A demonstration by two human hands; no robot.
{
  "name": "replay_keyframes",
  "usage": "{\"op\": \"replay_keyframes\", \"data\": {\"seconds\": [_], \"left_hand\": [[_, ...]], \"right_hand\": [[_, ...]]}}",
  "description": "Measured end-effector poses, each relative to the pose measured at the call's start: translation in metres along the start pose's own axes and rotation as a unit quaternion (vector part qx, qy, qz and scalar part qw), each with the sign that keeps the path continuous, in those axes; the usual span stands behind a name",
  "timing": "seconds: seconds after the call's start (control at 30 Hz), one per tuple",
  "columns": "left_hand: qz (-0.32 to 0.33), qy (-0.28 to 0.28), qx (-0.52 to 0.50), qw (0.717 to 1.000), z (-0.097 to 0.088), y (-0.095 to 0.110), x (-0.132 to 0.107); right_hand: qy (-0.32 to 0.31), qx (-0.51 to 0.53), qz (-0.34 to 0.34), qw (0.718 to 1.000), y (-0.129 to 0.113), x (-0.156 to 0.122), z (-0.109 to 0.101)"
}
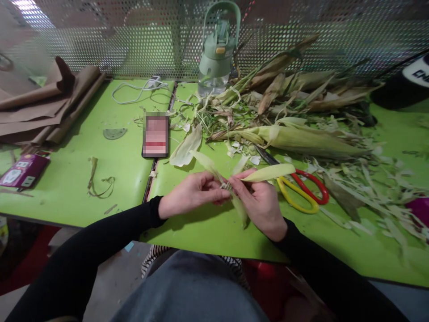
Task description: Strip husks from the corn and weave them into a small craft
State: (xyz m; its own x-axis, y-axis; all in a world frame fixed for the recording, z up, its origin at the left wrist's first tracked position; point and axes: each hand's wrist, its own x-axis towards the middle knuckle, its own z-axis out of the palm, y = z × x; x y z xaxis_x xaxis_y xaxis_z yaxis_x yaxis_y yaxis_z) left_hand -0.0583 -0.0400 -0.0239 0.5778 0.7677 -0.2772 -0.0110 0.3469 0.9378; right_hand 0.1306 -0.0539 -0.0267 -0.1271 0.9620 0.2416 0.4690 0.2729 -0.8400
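Above the front of the green table, both my hands pinch a small bundle of pale corn husk strips (239, 212) whose ends splay out in several directions. My left hand (194, 193) holds the bundle from the left, fingers closed near its middle. My right hand (260, 201) grips it from the right, thumb and fingertips together. Fingers hide the exact spot where the strips meet. Just right of my right hand lie scissors (301, 193) with one red and one yellow handle. A loose pale husk piece (186, 146) rests beyond my left hand.
Corn husks (301, 138) and shreds cover the right side. A green water bottle (217, 58) stands at the back by a perforated screen (140, 44). A phone (156, 135), white cable (134, 87), protractor (114, 133), purple box (25, 171) and brown paper (50, 103) lie to the left.
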Motion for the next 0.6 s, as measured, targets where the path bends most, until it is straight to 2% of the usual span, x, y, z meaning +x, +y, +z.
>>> {"op": "replay_keyframes", "data": {"seconds": [0.07,0.17,0.23,0.3,0.33,0.4,0.47,0.53,0.6], "left_hand": [[0.008,0.01,0.007,1.0,0.001,0.001,-0.001],[0.035,0.039,-0.012,0.999,-0.001,0.004,0.0],[0.054,0.066,-0.022,0.996,-0.005,0.006,0.003],[0.057,0.088,-0.008,0.994,-0.008,0.006,0.005],[0.056,0.1,0.009,0.993,-0.008,0.006,0.007],[0.059,0.131,0.065,0.987,-0.009,0.003,0.008],[0.07,0.144,0.141,0.977,-0.009,0.001,0.007],[0.078,0.117,0.208,0.968,-0.009,0.0,0.004],[0.078,0.069,0.24,0.965,-0.009,0.002,0.002]], "right_hand": [[-0.005,0.01,0.021,1.0,0.001,0.0,0.0],[-0.052,0.052,0.045,0.996,0.003,0.002,-0.003],[-0.073,0.025,0.019,0.997,0.003,0.003,-0.006],[-0.076,-0.075,-0.061,0.992,0.002,0.003,-0.008],[-0.071,-0.139,-0.118,0.981,0.001,0.003,-0.009],[-0.055,-0.254,-0.242,0.935,-0.001,0.004,-0.01],[-0.033,-0.322,-0.332,0.886,-0.002,0.004,-0.01],[-0.012,-0.334,-0.362,0.871,-0.002,0.004,-0.011],[0.005,-0.3,-0.345,0.89,-0.001,0.004,-0.011]]}}
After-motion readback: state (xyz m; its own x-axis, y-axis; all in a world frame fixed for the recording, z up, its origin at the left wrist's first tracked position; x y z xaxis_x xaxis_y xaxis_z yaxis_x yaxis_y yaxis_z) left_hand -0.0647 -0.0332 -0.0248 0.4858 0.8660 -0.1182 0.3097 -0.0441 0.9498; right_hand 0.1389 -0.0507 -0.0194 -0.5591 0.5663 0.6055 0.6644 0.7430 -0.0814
